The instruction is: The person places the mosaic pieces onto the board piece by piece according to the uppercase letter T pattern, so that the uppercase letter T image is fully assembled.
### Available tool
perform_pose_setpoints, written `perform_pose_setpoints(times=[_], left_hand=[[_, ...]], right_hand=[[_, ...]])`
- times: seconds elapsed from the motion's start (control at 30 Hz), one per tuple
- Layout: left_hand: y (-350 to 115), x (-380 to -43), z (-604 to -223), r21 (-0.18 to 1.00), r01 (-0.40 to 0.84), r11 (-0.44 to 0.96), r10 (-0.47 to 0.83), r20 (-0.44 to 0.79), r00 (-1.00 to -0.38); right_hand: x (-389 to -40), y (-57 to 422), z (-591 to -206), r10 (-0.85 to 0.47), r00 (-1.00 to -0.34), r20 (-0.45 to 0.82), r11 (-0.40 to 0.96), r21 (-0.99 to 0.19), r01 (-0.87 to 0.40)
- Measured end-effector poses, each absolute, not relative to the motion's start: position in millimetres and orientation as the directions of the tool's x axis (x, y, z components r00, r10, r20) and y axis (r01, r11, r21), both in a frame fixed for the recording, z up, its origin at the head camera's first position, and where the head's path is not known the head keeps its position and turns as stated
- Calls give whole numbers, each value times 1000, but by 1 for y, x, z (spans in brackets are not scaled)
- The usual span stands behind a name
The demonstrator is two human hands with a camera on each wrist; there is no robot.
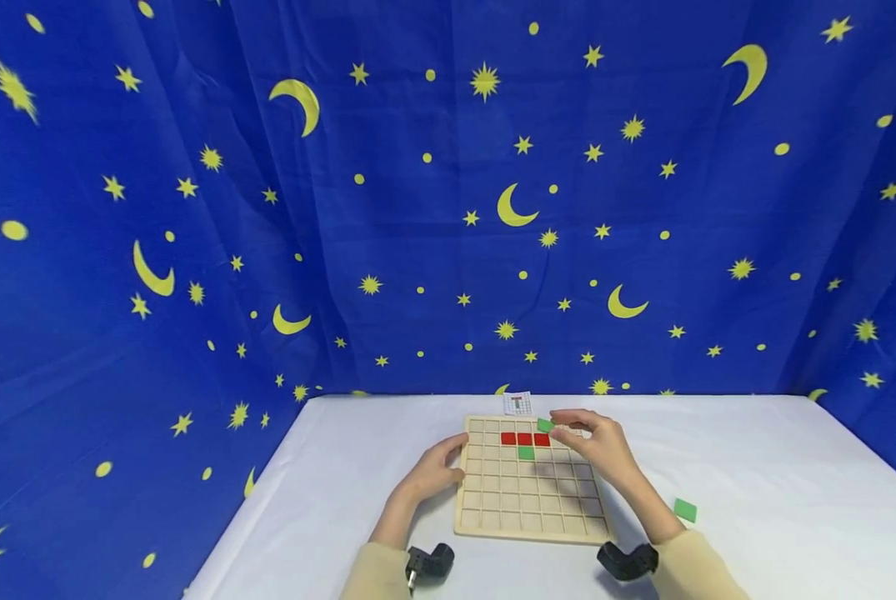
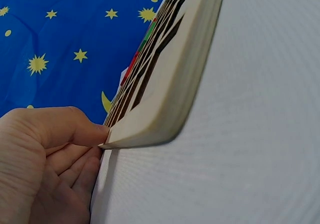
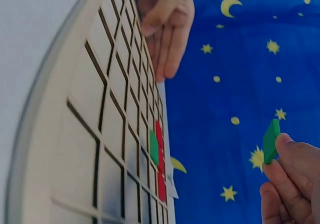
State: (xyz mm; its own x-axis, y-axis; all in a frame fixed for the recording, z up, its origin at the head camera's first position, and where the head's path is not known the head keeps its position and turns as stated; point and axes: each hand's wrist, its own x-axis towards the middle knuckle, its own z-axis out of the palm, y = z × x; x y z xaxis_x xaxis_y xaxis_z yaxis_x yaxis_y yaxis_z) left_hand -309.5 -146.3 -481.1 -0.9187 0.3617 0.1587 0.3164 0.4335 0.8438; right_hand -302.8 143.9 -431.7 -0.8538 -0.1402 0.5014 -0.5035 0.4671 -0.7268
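Note:
A wooden grid board [image 1: 532,535] lies on the white table. Three red tiles [image 1: 524,439] form a row in its upper part, and one green tile [image 1: 526,453] sits in the cell just below the middle one. Above the board's upper right part, my right hand [image 1: 601,450] pinches another green tile [image 3: 271,141] between thumb and fingers. The tile is tilted and apart from the grid. My left hand [image 1: 431,473] rests against the board's left edge, thumb and fingers spread along it; in the left wrist view the thumb touches the rim.
A loose green tile [image 1: 685,509] lies on the table [image 1: 778,467] to the right of the right forearm. Behind the board is a small printed card [image 1: 518,403] with a grid pattern. A blue curtain [image 1: 448,208] with moons and stars hangs behind and at the sides.

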Motion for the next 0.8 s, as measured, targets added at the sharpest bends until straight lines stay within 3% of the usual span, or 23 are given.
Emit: perform_pose_setpoints(times=[0.8], left_hand=[[-146,-307,-479,863,289,415,349,143,-926]], right_hand=[[-310,126,-481,-155,-918,364,451,-801,-394]])
